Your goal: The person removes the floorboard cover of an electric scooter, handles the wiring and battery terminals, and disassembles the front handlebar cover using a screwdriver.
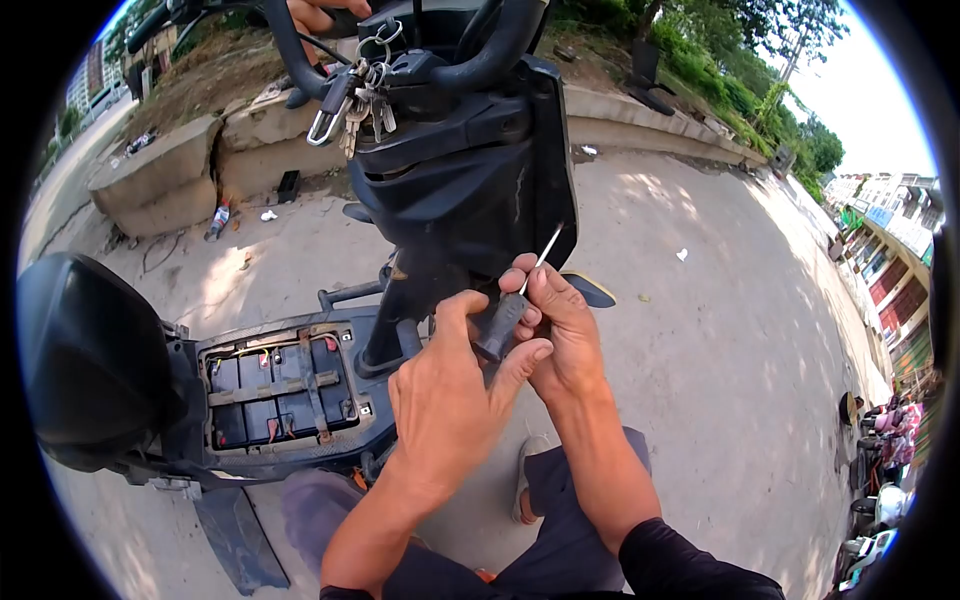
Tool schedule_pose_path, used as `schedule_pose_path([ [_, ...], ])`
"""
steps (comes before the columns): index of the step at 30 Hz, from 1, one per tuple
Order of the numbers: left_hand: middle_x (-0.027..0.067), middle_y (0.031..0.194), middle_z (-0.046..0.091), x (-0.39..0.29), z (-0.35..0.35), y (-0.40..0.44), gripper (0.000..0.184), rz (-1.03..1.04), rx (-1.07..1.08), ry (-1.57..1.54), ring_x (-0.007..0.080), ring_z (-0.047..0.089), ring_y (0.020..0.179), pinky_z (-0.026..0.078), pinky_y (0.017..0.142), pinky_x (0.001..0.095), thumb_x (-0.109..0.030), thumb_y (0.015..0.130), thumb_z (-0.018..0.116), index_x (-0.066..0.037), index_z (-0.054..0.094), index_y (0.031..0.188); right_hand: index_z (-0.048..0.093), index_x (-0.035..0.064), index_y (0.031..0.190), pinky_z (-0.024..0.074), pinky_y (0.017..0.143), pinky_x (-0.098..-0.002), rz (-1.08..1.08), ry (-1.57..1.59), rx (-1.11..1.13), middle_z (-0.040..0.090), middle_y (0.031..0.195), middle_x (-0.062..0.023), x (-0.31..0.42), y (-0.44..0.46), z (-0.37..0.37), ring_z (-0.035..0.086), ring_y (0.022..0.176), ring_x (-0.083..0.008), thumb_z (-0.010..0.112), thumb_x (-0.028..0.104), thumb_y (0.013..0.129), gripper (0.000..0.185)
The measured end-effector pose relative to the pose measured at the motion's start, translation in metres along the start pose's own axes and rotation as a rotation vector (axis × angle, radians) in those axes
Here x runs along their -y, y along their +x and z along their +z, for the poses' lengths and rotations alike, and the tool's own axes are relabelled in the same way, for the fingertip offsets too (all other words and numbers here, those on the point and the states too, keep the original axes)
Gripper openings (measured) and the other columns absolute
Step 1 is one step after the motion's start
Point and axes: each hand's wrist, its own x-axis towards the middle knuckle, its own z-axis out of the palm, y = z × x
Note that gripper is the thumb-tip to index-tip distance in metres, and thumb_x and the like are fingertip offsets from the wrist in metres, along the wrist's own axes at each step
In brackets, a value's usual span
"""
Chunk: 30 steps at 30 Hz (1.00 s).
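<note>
A screwdriver (507, 322) with a dark handle and thin metal shaft is held in front of the scooter's black front panel (450, 185). My right hand (567, 335) pinches it near the top of the handle, its shaft pointing up and right. Close by on the left, my left hand (445, 395) has its thumb and forefinger apart around the handle's lower end; its other fingers are hidden. A key ring with several keys (370, 110) hangs below the handlebar (505, 50).
Left of my hands, the scooter's floor compartment (360, 405) lies open with strapped batteries (285, 385) and wires inside. The black seat (95, 360) is beyond it. A dark flat panel (240, 540) rests on the ground. Behind runs a concrete kerb (165, 180); another person's hand (325, 15) shows at the top.
</note>
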Motion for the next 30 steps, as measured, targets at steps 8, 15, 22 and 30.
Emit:
schedule_pose_path([
  [8, 0.0141, 0.072, 0.061, 0.012, 0.005, -0.004, 0.042, -0.009, 0.145, 0.377, 0.0309, 0.065, 0.056, 0.048, 0.051, 0.0365, -0.039, 0.105, 0.066, 0.003, 0.061, 0.106, 0.069, 0.0071, 0.108, 0.0447, 0.059, -0.0206, 0.008, -0.030, -0.054, 0.075, 0.098, -0.0081, -0.003, 0.001, -0.004, 0.053, 0.068, -0.0042, 0.072, 0.025, 0.104, 0.018],
  [15, 0.0109, 0.072, 0.059, -0.011, -0.003, -0.006, 0.039, -0.055, 0.030, 0.096, 0.0242, 0.063, 0.053, 0.050, 0.052, 0.0358, -0.033, 0.099, 0.077, 0.001, 0.062, 0.112, 0.066, 0.0108, 0.097, 0.0424, 0.058, -0.0191, 0.012, -0.096, -0.090, 0.073, 0.093, -0.0047, 0.001, 0.000, 0.000, 0.048, 0.066, -0.0026, 0.075, 0.030, 0.102, 0.022],
  [22, 0.0135, 0.083, 0.070, 0.009, 0.008, -0.012, 0.035, 0.055, 0.091, 0.433, 0.0297, 0.068, 0.057, 0.049, 0.050, 0.0373, -0.031, 0.098, 0.076, 0.001, 0.064, 0.107, 0.067, 0.0051, 0.114, 0.0435, 0.054, -0.0195, -0.008, -0.008, -0.048, 0.073, 0.100, -0.0068, 0.000, 0.003, 0.007, 0.049, 0.065, -0.0038, 0.070, 0.030, 0.105, 0.027],
  [30, 0.0107, 0.072, 0.066, -0.011, 0.006, -0.009, 0.035, 0.128, -0.040, 0.276, 0.0276, 0.067, 0.055, 0.050, 0.051, 0.0379, -0.033, 0.099, 0.074, 0.000, 0.065, 0.104, 0.067, 0.0046, 0.117, 0.0420, 0.052, -0.0166, 0.048, -0.019, -0.119, 0.074, 0.100, -0.0072, 0.008, 0.003, -0.007, 0.054, 0.066, -0.0030, 0.069, 0.033, 0.106, 0.031],
])
